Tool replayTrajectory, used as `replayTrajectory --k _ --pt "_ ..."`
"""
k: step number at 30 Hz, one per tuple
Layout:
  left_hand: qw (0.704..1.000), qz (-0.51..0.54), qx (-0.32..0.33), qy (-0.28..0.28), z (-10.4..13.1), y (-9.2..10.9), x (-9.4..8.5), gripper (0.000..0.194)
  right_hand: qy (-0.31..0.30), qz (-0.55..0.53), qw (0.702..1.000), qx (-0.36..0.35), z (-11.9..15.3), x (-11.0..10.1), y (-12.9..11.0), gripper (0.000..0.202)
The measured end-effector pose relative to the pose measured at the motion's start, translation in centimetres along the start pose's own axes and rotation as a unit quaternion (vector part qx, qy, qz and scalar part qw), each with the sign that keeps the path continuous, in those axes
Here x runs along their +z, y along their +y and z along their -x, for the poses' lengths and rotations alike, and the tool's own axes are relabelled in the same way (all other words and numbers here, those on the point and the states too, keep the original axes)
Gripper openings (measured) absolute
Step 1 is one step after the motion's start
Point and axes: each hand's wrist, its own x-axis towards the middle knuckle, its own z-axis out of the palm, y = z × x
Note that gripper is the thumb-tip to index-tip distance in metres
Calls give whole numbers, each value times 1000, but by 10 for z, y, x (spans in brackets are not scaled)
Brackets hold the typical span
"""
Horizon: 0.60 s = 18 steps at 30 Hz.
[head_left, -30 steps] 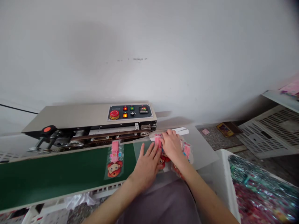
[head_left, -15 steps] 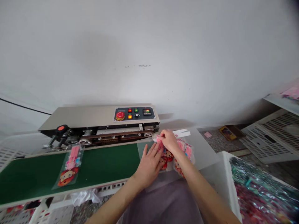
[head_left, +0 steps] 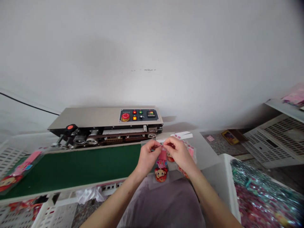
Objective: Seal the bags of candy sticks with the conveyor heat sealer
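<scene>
A clear plastic packet point(head_left: 161, 164) with a pink strip and a red-haired cartoon head hangs from my fingertips near the right end of the green conveyor belt point(head_left: 95, 167). My left hand point(head_left: 148, 155) pinches its top edge from the left. From the right, my right hand point(head_left: 178, 153) pinches the same edge, thumbs nearly touching. Behind and beside my right hand lie more such packets point(head_left: 192, 152), partly hidden by it. Another packet point(head_left: 20, 171) rests at the belt's far left end.
A sealing machine point(head_left: 106, 122) with lit buttons and a red stop knob stands behind the belt, against the wall. At right, a white foam box point(head_left: 229, 177) holds many shiny wrapped pieces. Plastic crates point(head_left: 273, 139) stand beyond it. A white basket point(head_left: 11, 156) is at left.
My left hand has lifted off the packets, and both hands now hold one packet up by its top edge. The packet on the belt has travelled left.
</scene>
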Motion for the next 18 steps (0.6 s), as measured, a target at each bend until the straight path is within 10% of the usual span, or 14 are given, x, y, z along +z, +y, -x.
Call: replayTrajectory --k 18 --pt "996 -57 25 -66 -7 -1 -4 18 -26 -30 997 64 10 -9 12 8"
